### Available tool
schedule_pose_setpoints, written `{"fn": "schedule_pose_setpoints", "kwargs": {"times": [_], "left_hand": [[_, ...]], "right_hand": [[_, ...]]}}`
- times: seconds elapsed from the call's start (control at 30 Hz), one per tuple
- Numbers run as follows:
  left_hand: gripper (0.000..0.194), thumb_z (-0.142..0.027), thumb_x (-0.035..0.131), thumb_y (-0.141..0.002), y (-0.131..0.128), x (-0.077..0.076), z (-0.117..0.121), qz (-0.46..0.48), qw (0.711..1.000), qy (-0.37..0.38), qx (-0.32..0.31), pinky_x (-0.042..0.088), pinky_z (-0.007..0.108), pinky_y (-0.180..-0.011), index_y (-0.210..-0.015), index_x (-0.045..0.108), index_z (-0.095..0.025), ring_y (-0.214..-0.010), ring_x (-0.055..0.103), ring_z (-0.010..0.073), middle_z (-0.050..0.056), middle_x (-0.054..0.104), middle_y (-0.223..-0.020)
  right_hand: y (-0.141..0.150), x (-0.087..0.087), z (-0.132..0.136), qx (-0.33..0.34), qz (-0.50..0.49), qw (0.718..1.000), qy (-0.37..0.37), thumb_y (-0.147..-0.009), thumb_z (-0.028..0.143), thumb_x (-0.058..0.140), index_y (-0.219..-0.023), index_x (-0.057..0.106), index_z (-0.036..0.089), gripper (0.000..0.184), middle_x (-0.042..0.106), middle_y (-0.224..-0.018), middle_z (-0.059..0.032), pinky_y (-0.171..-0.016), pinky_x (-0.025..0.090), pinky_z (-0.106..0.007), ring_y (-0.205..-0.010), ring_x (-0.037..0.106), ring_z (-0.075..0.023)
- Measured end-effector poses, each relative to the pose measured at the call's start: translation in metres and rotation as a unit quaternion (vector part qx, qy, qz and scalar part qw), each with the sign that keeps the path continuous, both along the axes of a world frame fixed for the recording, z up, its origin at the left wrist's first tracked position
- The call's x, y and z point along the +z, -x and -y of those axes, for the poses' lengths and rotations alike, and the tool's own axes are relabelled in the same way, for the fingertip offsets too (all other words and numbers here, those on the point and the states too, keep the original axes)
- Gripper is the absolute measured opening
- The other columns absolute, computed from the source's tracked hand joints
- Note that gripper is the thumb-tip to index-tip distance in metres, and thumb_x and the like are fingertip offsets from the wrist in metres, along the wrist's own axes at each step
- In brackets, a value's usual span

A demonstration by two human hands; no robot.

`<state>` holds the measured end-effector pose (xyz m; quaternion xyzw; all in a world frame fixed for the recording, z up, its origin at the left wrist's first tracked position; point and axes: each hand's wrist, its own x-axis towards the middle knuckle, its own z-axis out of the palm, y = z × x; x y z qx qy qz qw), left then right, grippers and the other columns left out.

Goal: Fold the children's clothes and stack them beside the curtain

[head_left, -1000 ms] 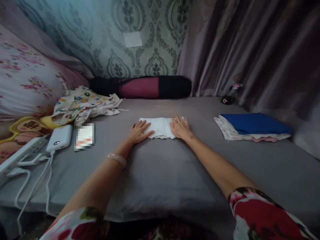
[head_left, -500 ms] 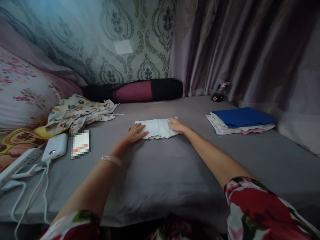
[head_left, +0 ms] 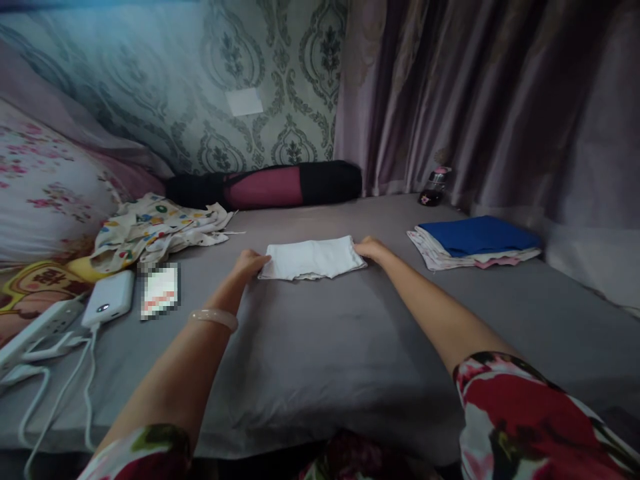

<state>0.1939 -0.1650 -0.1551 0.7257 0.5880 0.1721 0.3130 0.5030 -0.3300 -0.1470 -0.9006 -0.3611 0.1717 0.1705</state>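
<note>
A folded white garment (head_left: 313, 259) lies flat on the grey bed sheet (head_left: 340, 347) in front of me, its near edge uneven. My left hand (head_left: 250, 263) grips its left end, thumb on top and fingers tucked out of sight at the edge. At the opposite end, my right hand (head_left: 369, 248) pinches the right edge the same way. To the right sits a stack of folded clothes (head_left: 480, 237), blue on top with pale patterned cloth below.
Left of me lie a crumpled patterned garment (head_left: 160, 230), a white power bank (head_left: 107, 297) with cables, a power strip (head_left: 43, 330) and a pillow (head_left: 40, 180). A black and maroon roll (head_left: 265, 187) lies along the wall; a bottle (head_left: 434, 187) stands by the curtain.
Both hands have slid outward, from lying on top of the white garment to holding its left and right ends. The view has shifted slightly.
</note>
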Motion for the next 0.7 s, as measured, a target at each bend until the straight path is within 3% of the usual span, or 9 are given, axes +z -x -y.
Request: {"fn": "schedule_pose_setpoints", "kwargs": {"times": [0.1, 0.23, 0.43, 0.7], "left_hand": [[0.030, -0.036, 0.079, -0.057, -0.010, 0.007, 0.008, 0.009, 0.998, 0.037, 0.043, 0.035, 0.024, -0.049, -0.056, 0.056, -0.016, -0.051, 0.052, 0.0158, -0.002, 0.046, -0.042], [0.037, -0.030, 0.083, -0.052, -0.019, 0.008, 0.005, 0.033, 0.993, 0.062, 0.097, 0.028, 0.024, -0.046, -0.050, 0.048, -0.019, -0.046, 0.044, 0.0132, -0.004, 0.040, -0.040], [0.040, -0.026, 0.081, -0.052, -0.020, 0.010, -0.003, 0.054, 0.987, 0.110, 0.101, 0.028, 0.024, -0.044, -0.047, 0.042, -0.020, -0.042, 0.037, 0.0104, -0.005, 0.039, -0.040], [0.032, -0.024, 0.077, -0.054, -0.028, 0.054, 0.015, 0.016, 0.998, 0.038, 0.038, 0.022, 0.024, -0.043, -0.044, 0.048, -0.018, -0.038, 0.033, 0.0099, -0.005, 0.038, -0.035]], "right_hand": [[0.004, -0.001, -0.005, -0.003, -0.036, 0.999, -0.011, -0.077, 0.040, 0.065, -0.096, 0.069, 0.014, 0.032, 0.070, -0.092, -0.0130, -0.064, 0.046, -0.024, -0.086, 0.066, -0.0210], [0.008, 0.003, -0.005, -0.012, -0.068, 0.997, -0.029, -0.078, 0.033, 0.064, -0.085, 0.068, 0.015, 0.020, 0.066, -0.074, -0.0064, -0.053, 0.041, -0.021, -0.068, 0.062, -0.0152], [0.018, 0.011, 0.006, -0.026, -0.100, 0.994, -0.027, -0.077, 0.028, 0.067, -0.079, 0.064, 0.014, 0.014, 0.049, -0.051, 0.0029, -0.043, 0.033, -0.022, -0.045, 0.046, -0.0104], [0.020, 0.022, 0.018, 0.017, -0.069, 0.996, -0.050, -0.068, 0.019, 0.066, -0.064, 0.064, 0.016, 0.005, 0.056, -0.060, 0.0003, -0.048, 0.032, -0.020, -0.062, 0.056, -0.0124]]}}
